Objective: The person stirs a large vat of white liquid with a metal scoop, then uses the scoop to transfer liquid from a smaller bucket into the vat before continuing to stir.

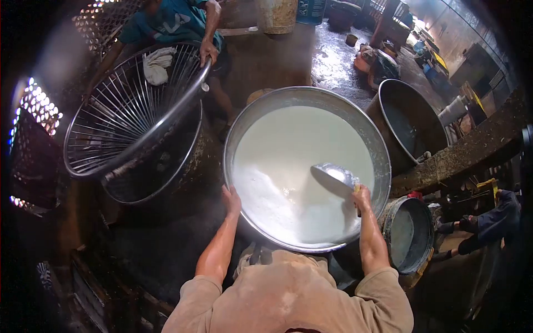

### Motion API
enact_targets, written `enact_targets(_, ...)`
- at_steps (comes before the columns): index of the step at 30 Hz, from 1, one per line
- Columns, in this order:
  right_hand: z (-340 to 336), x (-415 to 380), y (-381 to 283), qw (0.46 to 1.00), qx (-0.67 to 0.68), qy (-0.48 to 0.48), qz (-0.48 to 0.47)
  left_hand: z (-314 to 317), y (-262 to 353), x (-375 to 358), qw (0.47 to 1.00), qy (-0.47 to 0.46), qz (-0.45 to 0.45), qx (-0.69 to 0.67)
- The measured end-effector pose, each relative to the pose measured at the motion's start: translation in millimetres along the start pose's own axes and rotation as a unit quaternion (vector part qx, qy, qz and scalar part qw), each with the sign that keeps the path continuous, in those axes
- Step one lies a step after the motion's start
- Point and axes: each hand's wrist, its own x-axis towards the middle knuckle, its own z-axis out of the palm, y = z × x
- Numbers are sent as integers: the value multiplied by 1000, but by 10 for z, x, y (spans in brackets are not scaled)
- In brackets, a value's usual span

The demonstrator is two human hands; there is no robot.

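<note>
A large round metal vat [383,150] holds white liquid, with foam along its lower left side. My right hand [362,198] is closed round the handle of a metal scoop [336,174], whose shiny bowl lies at the liquid's surface right of the middle. At the vat's lower left rim is my left hand [231,200], touching the edge; its fingers are partly hidden, and whether they grip the rim is unclear.
At upper left a co-worker [166,22] holds a large barred metal basket [119,111] over another vat [197,150]. An empty-looking vat [413,122] and a smaller drum [408,233] stand right. Another person [497,216] is at far right.
</note>
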Motion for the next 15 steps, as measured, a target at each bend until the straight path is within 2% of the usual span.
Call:
enact_targets(4,276,-267,-37,998,42,-51,3,-28,11,8,1000,-27,-11,-8)
enact_targets(6,398,-416,-101,995,-2,-96,42,35,-88,26,1000,0,2,-7)
enact_targets(8,520,-590,-203,994,-1,-100,47,29,-81,39,999,-33,-27,-10)
enact_targets(11,718,-840,-300,994,-23,-105,33,77,-139,23,1000,-14,-22,-4)
enact_targets(15,947,-1173,-422,989,29,-138,35,-3,22,-16,999,-25,-31,-34)
